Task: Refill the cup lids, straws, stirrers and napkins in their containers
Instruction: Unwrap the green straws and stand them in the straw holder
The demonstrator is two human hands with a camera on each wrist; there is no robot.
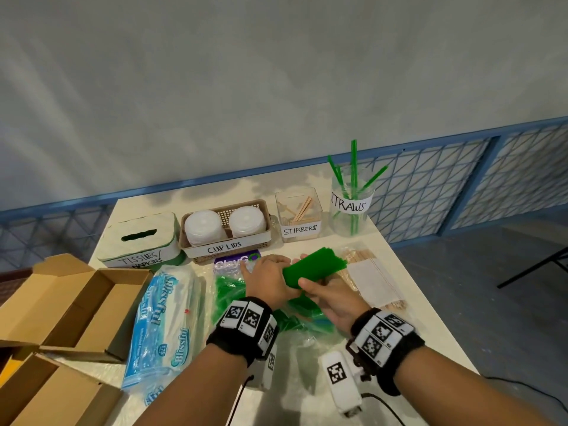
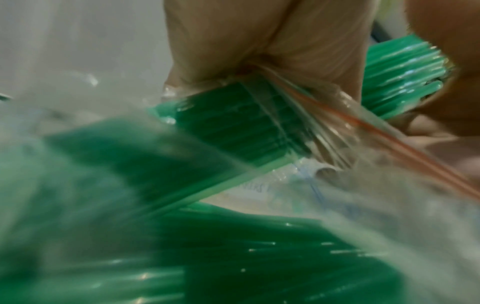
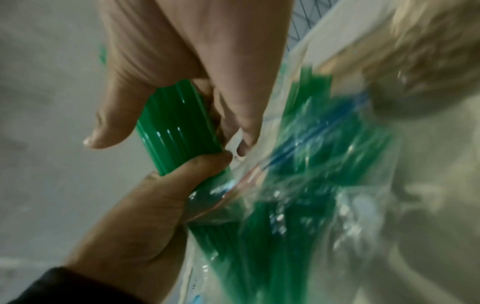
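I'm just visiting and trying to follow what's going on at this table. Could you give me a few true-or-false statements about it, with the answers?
1. Both hands are on a bundle of green straws. True: the left hand and right hand both grip it.
2. The jar marked STRAWS is packed full. False: only a few straws stand in it.
3. The basket marked CUP LIDS holds two stacks of white lids. True.
4. The box marked STIRRERS is empty. False: some wooden sticks lean inside.
5. The bundle comes out of a cardboard box. False: it comes out of a clear plastic bag.
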